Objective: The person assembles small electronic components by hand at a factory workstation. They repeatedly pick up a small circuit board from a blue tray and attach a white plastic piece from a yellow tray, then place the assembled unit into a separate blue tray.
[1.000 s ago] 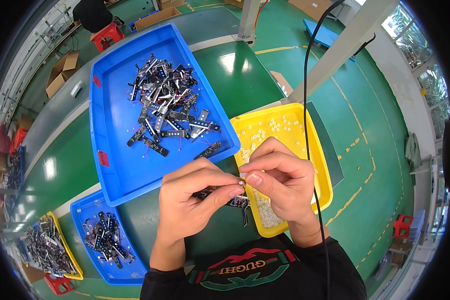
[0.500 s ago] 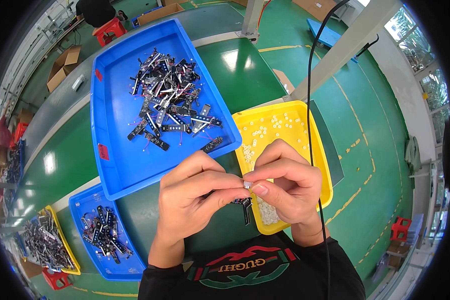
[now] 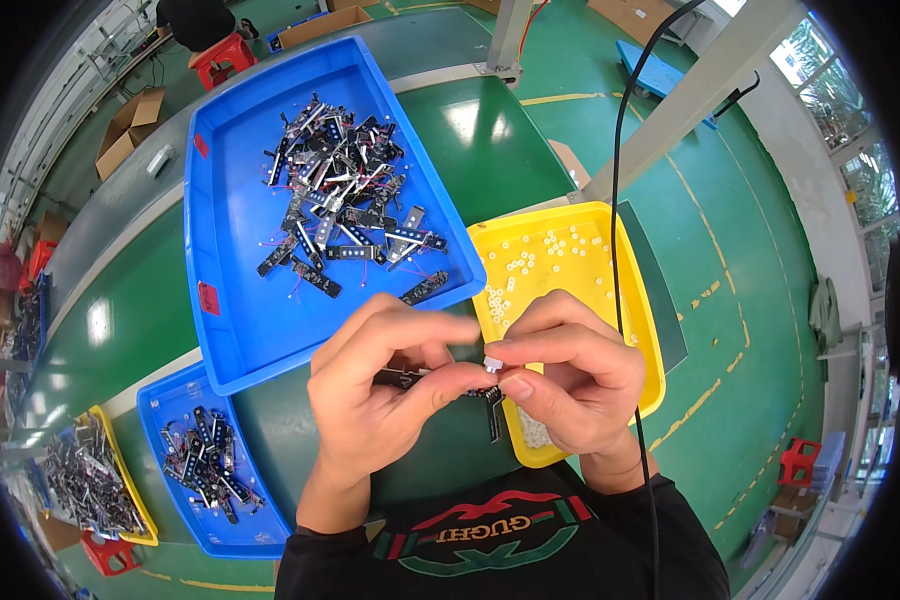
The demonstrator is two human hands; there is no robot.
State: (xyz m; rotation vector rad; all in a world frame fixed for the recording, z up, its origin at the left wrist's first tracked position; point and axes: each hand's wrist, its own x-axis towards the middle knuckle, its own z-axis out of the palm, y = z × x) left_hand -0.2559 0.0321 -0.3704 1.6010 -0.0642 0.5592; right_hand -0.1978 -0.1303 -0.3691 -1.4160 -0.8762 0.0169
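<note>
My left hand (image 3: 365, 395) is curled around a black circuit board strip (image 3: 398, 378), mostly hidden by the fingers. Its thumb touches a small white piece (image 3: 492, 364), while the index finger is lifted off it. Thumb and index finger of my right hand (image 3: 580, 365) pinch that white piece from the other side. Below the fingertips a dark toothed end (image 3: 494, 415) sticks out; whether it belongs to the same strip I cannot tell. Under my right hand lies a yellow tray (image 3: 648, 345) with small white rings (image 3: 520, 262) scattered in it.
A large blue tray (image 3: 245, 335) holds a heap of black board strips (image 3: 340, 190) with thin wires. At lower left stand a smaller blue tray (image 3: 165, 400) and a yellow tray (image 3: 135, 490) of similar parts. A black cable (image 3: 618, 200) hangs before the yellow tray. A person (image 3: 192, 22) sits far off.
My left index finger has lifted away from the white piece and the left hand has opened slightly, showing the strip inside it. The right hand keeps its pinch.
</note>
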